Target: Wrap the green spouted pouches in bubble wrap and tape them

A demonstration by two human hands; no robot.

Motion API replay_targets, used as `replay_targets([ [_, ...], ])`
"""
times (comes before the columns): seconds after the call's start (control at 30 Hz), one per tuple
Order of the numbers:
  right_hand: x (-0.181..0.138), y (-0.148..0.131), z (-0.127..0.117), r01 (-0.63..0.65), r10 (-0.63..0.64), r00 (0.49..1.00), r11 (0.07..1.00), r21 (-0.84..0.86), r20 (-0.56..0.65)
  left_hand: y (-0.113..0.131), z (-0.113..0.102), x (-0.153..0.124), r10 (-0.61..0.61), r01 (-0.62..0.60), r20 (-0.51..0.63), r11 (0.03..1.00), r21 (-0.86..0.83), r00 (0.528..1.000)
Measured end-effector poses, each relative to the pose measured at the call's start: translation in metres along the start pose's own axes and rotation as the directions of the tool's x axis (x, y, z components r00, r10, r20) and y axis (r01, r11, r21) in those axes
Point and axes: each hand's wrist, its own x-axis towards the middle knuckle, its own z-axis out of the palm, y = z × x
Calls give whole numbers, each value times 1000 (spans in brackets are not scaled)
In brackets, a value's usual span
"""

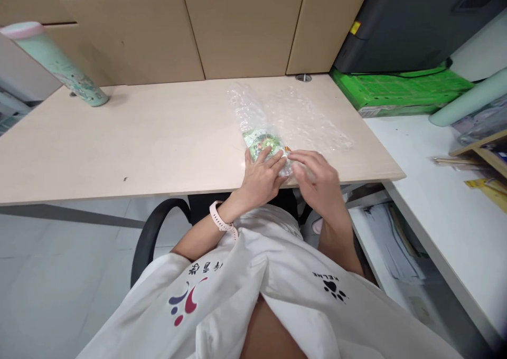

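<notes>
A green and white patterned item (257, 138) lies near the front edge of the desk, partly covered by clear bubble wrap (304, 117). The exact kind of item cannot be made out. My left hand (261, 177) rests on top of it with fingers spread, pressing it and the wrap against the desk. Just to the right, my right hand (321, 183) has its thumb and fingers drawn together at the edge of the wrapped item, pinching the bubble wrap there. The rest of the wrap spreads out flat beyond both hands, toward the back.
A mint green tumbler (75, 76) with a pink lid stands at the back left. Cardboard boxes (243, 31) line the desk's rear edge. On the right, a dark machine (400, 26) sits over a green box (404, 92), beside a white side desk (431, 195).
</notes>
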Motion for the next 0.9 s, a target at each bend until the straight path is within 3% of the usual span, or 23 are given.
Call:
replay_targets([
  [0.1, 5, 7, 18, 19, -14, 995, 999, -43, 102, -14, 5, -4, -94, 38, -122, 916, -399, 988],
  [0.17, 7, 10, 28, 3, 4, 995, 997, -71, 104, -28, 6, -7, -293, 49, -231, 709, -704, 928],
  [0.2, 7, 10, 30, 3, 5, 994, 997, -74, 106, -34, 4, -9, -415, 51, -230, 564, -824, 881],
  [0.27, 7, 6, 34, 11, -3, 993, 998, -65, 122, -42, -2, -12, -566, 71, -98, 270, -960, 819],
  [0.3, 7, 3, 34, 13, -6, 991, 999, -51, 131, -44, -6, -15, -578, 94, -16, 160, -983, 816],
  [0.37, 8, -5, 36, 11, -12, 988, 1000, 9, 155, -42, -13, -23, -536, 123, 65, 73, -990, 841],
  [0.4, 9, -10, 37, 7, -16, 986, 998, 59, 166, -39, -16, -29, -512, 111, 45, 99, -989, 858],
  [0.47, 9, -18, 40, -20, -18, 982, 980, 197, 190, -32, -18, -39, -466, 35, -86, 245, -969, 881],
  [0.53, 9, -24, 44, -90, 0, 971, 927, 364, 240, -27, -16, -47, -395, -30, -240, 469, -883, 887],
  [0.63, 9, -22, 44, -211, 41, 945, 832, 513, 323, -28, -6, -47, -189, -97, -411, 808, -581, 892],
  [0.7, 8, -15, 40, -240, 69, 936, 843, 481, 346, -32, 1, -40, -13, -157, -457, 930, -331, 889],
  [0.77, 7, -5, 33, -215, 90, 938, 908, 359, 334, -34, 8, -30, 101, -177, -455, 976, -128, 885],
  [0.9, 1, 7, 17, -58, 64, 965, 998, -34, 253, -25, 15, -14, 120, -68, -359, 986, 154, 925],
])
